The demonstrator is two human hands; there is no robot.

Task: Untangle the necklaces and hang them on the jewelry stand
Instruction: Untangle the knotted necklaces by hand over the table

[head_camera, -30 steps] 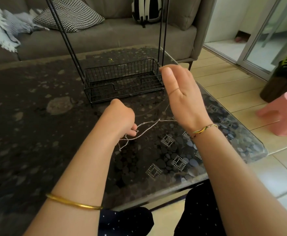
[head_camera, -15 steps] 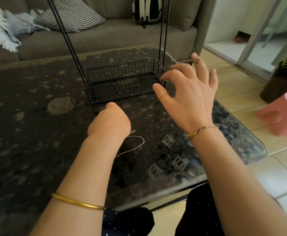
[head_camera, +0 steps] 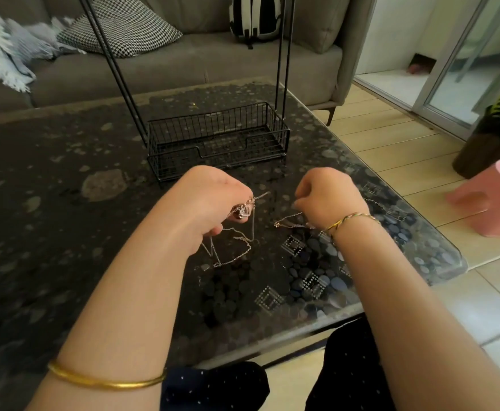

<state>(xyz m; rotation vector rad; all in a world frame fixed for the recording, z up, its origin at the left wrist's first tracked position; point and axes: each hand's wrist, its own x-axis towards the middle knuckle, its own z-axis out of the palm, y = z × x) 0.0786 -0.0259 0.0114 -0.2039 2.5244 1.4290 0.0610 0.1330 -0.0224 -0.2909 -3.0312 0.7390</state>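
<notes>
Left grip: my left grip [head_camera: 213, 200] is closed round a bunched knot of necklaces [head_camera: 242, 210], lifted off the tabletop [head_camera: 65, 232] so the loose loops hang down and pool on the glass just below.
Right grip: my right grip [head_camera: 328, 197] has its fingers curled. A thin chain [head_camera: 290, 219] runs out from under them, so I judge it is pinching that strand.
Why held so: I read the two grips as set apart so the strand is drawn sideways out of the knot, while the raised clump lets the free loops hang apart.
Jewelry stand: the jewelry stand [head_camera: 219, 140] sits just beyond both grips, its wire basket base on the tabletop and black uprights rising out of frame. I cannot tell what hangs on top.
Tabletop: dark glass over a pebble pattern, glossy, with a rounded corner at my right.
Room: a grey sofa [head_camera: 183, 60] behind, with a houndstooth cushion [head_camera: 118, 25], a fringed throw [head_camera: 2, 54] and a striped backpack [head_camera: 254, 16]. A pink stool [head_camera: 497, 197] stands on the tiled floor near a sliding door.
</notes>
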